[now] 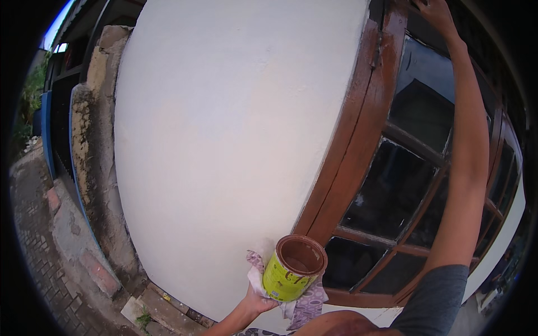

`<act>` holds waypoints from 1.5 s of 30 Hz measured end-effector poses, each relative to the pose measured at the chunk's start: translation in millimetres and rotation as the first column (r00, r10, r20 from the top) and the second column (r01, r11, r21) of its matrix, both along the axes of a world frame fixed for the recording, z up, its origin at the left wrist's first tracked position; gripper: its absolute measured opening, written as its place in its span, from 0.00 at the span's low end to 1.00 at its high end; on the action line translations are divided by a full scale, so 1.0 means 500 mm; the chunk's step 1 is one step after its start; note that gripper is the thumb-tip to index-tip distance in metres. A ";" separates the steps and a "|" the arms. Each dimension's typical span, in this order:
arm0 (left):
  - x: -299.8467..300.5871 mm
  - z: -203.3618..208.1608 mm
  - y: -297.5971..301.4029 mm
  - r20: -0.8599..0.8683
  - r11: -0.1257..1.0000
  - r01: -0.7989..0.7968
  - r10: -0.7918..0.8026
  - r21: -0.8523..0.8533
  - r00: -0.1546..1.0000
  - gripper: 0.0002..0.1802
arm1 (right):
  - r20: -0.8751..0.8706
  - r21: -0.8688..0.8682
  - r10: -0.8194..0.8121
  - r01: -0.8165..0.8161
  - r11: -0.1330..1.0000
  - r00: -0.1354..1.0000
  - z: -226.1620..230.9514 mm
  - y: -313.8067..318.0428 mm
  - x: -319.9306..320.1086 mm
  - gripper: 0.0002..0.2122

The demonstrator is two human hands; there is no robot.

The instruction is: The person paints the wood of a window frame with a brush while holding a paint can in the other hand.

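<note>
My left hand holds up a yellow-green paint can from below, low in the middle of the view. The can is open and tilted, with brown paint inside and smeared around its rim. A patterned purple-and-white cloth is bunched between hand and can. My right hand is raised high at the upper right, beside the top of the brown wooden window frame. Its fingers look closed, but the top edge cuts them off, and anything in them is hidden.
A white wall fills the middle. Dark glass panes with brown bars stand behind my right arm. On the left are a rough masonry post, a blue-edged gate and paving. Rubble and planks lie along the wall's foot.
</note>
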State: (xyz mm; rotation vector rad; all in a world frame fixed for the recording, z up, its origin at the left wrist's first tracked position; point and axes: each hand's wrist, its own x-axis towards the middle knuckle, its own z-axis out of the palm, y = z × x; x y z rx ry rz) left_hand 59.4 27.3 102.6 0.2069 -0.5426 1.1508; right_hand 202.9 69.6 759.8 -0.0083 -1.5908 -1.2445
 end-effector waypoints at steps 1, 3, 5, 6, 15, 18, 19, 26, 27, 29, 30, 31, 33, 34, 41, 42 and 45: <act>0.004 0.013 -0.003 0.019 1.000 0.021 -0.021 0.007 1.000 0.35 | 0.018 0.092 -0.035 0.033 0.995 0.999 0.005 0.016 -0.004 0.09; 0.017 0.050 -0.020 -0.523 0.865 -0.428 0.247 -0.261 0.816 0.35 | 0.023 0.281 -0.151 0.138 0.950 0.988 0.015 0.042 0.002 0.09; -0.002 0.001 0.003 -0.318 0.952 -0.259 0.198 -0.163 0.927 0.35 | 0.142 -0.033 -0.056 0.061 0.998 0.988 -0.022 0.021 -0.004 0.09; -0.007 -0.020 0.009 -0.112 0.996 -0.082 0.079 -0.020 0.991 0.35 | 0.026 -0.141 -0.096 0.099 0.985 0.995 -0.061 -0.032 -0.016 0.08; 0.009 0.028 -0.007 -0.424 0.925 -0.345 0.252 -0.157 0.870 0.34 | 0.088 0.194 -0.207 0.187 0.963 0.974 -0.037 0.025 -0.019 0.08; -0.001 -0.007 0.012 -0.176 0.985 -0.152 0.136 -0.085 0.975 0.34 | 0.156 -0.191 -0.107 0.136 0.972 0.982 -0.090 -0.054 -0.019 0.08; 0.002 -0.005 0.008 -0.176 0.985 -0.148 0.130 -0.091 0.976 0.34 | 0.154 -0.261 -0.096 0.134 0.956 0.983 -0.097 -0.067 -0.018 0.07; 0.002 -0.009 0.014 -0.237 0.976 -0.163 0.126 -0.141 0.963 0.35 | 0.041 0.066 -0.009 0.006 0.998 0.999 -0.025 -0.004 -0.044 0.07; 0.002 -0.010 0.015 -0.232 0.978 -0.146 0.109 -0.151 0.967 0.35 | 0.041 0.075 -0.050 0.047 0.996 0.998 -0.027 0.001 -0.046 0.08; 0.001 -0.009 0.017 -0.206 0.984 -0.119 0.089 -0.136 0.974 0.35 | 0.060 -0.075 -0.112 0.117 0.990 0.992 -0.040 0.003 -0.038 0.08; -0.001 -0.009 0.016 -0.181 0.987 -0.101 0.078 -0.121 0.980 0.35 | 0.124 -0.120 -0.097 0.112 0.986 0.987 -0.056 0.001 -0.030 0.09; 0.001 -0.006 0.015 -0.178 0.988 -0.096 0.073 -0.124 0.981 0.35 | 0.188 -0.166 -0.086 0.119 0.979 0.978 -0.077 -0.002 -0.023 0.09; 0.002 0.002 0.010 -0.376 0.945 -0.270 0.184 -0.188 0.908 0.35 | 0.137 -0.235 -0.041 0.073 0.969 0.990 -0.107 -0.041 -0.019 0.09; 0.002 0.005 0.007 -0.376 0.945 -0.266 0.180 -0.189 0.909 0.35 | 0.080 -0.295 0.005 0.019 0.955 0.997 -0.115 -0.057 -0.020 0.09; -0.002 0.009 0.004 -0.250 0.982 -0.178 0.156 -0.070 0.956 0.36 | -0.016 -0.138 -0.020 0.018 0.990 1.000 -0.040 0.015 -0.020 0.09; -0.001 0.011 0.001 -0.295 0.972 -0.219 0.185 -0.085 0.937 0.35 | 0.012 -0.166 -0.065 0.066 0.984 0.998 -0.055 0.005 -0.021 0.09; 0.013 0.030 -0.030 -0.594 0.628 -0.666 0.733 0.403 0.331 0.35 | -0.014 -0.200 -0.030 0.027 0.979 0.999 -0.075 -0.032 -0.017 0.08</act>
